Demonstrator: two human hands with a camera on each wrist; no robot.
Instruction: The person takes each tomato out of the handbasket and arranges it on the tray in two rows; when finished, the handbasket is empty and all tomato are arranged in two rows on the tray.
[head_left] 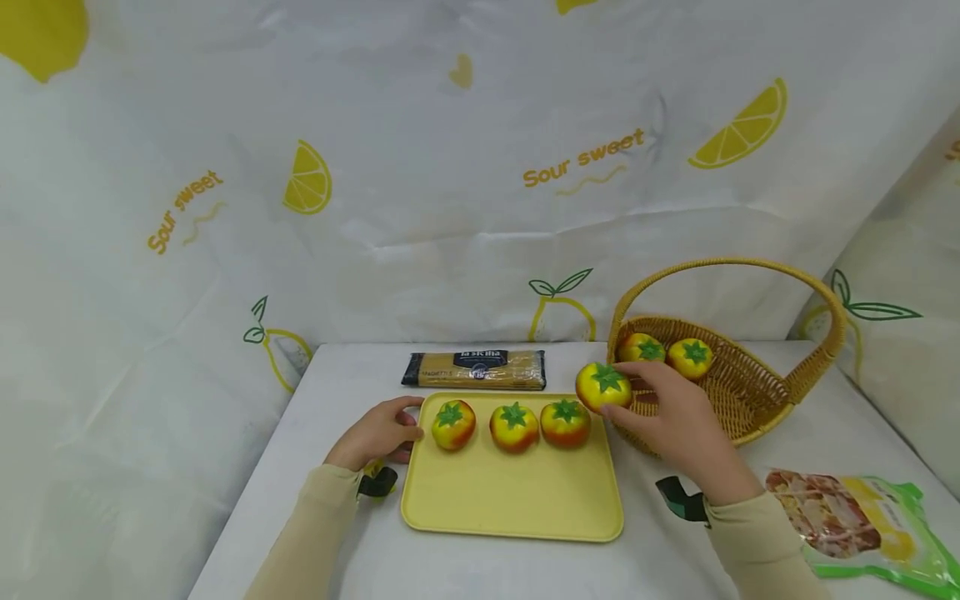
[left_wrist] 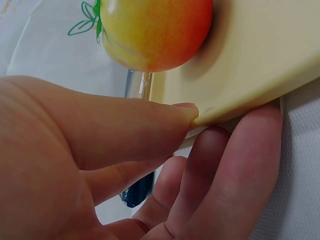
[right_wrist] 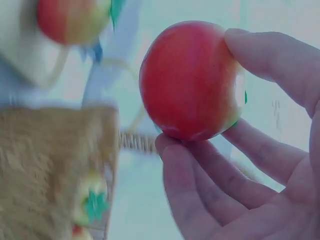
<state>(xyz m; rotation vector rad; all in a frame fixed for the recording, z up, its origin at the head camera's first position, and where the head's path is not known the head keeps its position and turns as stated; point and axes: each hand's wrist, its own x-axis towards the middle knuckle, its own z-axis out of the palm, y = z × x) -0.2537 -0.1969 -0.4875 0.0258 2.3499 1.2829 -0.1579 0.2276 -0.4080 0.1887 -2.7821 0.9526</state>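
Note:
My right hand (head_left: 671, 417) holds a yellow-and-red tomato (head_left: 603, 387) with a green star-shaped top, between the tray's upper right corner and the basket. In the right wrist view, thumb and fingertips grip the tomato (right_wrist: 190, 82) from opposite sides. At the left edge of the yellow tray (head_left: 517, 504), my left hand (head_left: 382, 433) pinches the rim. The left wrist view has the thumb on the rim of the tray (left_wrist: 250, 100) and fingers beneath it. Three similar tomatoes (head_left: 513, 427) sit in a row along the tray's far side, one of them close to the left hand.
A wicker basket (head_left: 738, 408) with a tall handle stands at the back right, two tomatoes (head_left: 690, 357) inside. Behind the tray lies a pack of spaghetti (head_left: 476, 370). A green-edged food bag (head_left: 862, 525) rests at the front right. A lemon-printed cloth (head_left: 450, 275) hangs behind the table.

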